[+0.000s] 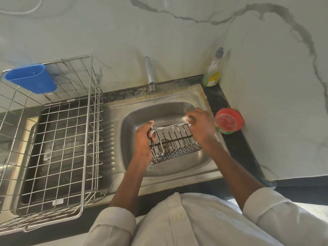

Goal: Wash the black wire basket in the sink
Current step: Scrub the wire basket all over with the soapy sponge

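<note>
Black wire basket (174, 144) held over the steel sink (200, 102), suds on its rim; left hand (144, 139) grips its left end; right hand (200, 126) pinches something white at the far rim; best turned to lather every wire.

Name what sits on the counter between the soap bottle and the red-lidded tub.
Nothing: in the head view, only bare dark counter runs from the bottle to the tub, right of the sink.
</note>
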`<move>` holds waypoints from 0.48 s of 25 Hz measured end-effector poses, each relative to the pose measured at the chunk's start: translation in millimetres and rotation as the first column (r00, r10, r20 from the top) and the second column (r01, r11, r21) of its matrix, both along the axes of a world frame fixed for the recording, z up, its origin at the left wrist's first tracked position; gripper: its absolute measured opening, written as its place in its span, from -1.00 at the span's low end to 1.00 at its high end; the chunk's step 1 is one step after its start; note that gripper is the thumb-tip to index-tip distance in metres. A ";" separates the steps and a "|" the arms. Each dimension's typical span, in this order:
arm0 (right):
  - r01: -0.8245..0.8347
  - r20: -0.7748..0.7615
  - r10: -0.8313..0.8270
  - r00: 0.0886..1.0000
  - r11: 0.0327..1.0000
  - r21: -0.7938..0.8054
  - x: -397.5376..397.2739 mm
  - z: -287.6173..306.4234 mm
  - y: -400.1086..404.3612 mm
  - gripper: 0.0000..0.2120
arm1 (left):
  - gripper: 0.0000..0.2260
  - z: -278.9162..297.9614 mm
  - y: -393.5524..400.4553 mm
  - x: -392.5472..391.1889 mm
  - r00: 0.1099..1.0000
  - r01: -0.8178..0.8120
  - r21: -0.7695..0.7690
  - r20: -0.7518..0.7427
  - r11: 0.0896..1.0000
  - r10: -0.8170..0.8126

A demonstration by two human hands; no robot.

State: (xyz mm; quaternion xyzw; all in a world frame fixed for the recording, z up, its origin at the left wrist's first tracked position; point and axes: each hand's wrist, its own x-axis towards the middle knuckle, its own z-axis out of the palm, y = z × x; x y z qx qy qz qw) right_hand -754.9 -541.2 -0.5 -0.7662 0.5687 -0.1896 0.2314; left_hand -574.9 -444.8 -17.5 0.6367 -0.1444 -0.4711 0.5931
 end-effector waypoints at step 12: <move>0.210 -0.011 -0.210 0.978 0.978 0.003 -17.2 3.4 -9.4 -0.79 | -0.92 -6.8 -6.1 1.4 0.984 -0.176 0.036 -0.018 0.984 0.177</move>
